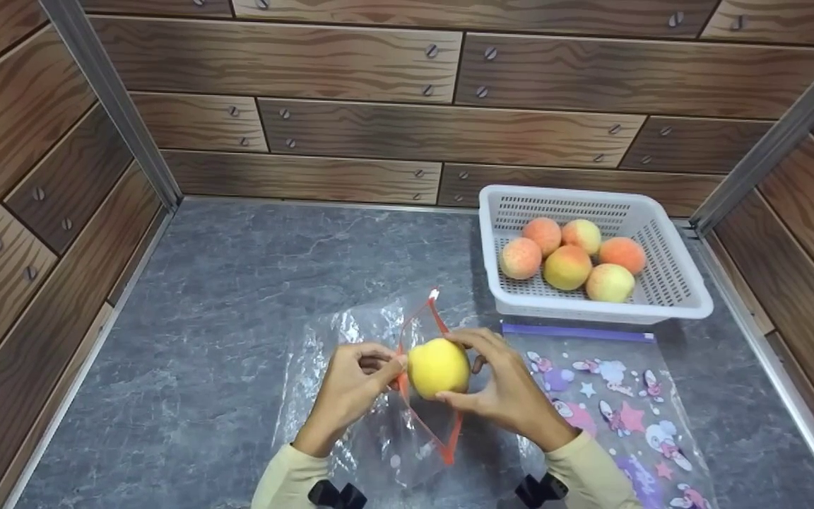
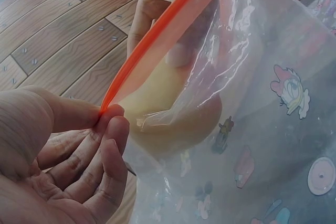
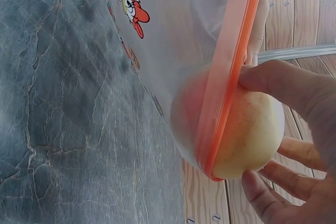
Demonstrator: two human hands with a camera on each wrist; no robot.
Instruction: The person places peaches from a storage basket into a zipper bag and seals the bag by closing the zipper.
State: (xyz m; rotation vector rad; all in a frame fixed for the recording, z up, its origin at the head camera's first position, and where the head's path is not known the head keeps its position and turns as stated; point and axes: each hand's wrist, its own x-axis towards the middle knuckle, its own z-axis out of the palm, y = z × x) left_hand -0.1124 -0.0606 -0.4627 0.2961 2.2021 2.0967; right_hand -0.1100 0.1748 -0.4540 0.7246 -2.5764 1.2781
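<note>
A yellow peach [image 1: 439, 367] sits in the mouth of a clear zip bag [image 2: 273, 145] with an orange rim and printed cartoon figures. My right hand [image 1: 502, 389] grips the peach between thumb and fingers. Part of the fruit is inside the bag, seen through the plastic in the right wrist view, and the rest sticks out past the orange rim [image 3: 231, 87]. On the other side of the opening, my left hand [image 1: 357, 378] pinches the rim between thumb and forefinger, holding the mouth spread apart. The bag's lower part reaches down toward the table.
A white perforated basket [image 1: 605, 311] with several peaches [image 1: 567, 267] stands at the back right. In front of it, another zip bag [image 1: 591, 375] with a purple closure and cartoon prints lies flat on the grey table [image 1: 188, 339]. Wood-patterned walls [image 1: 350, 63] enclose the back and sides.
</note>
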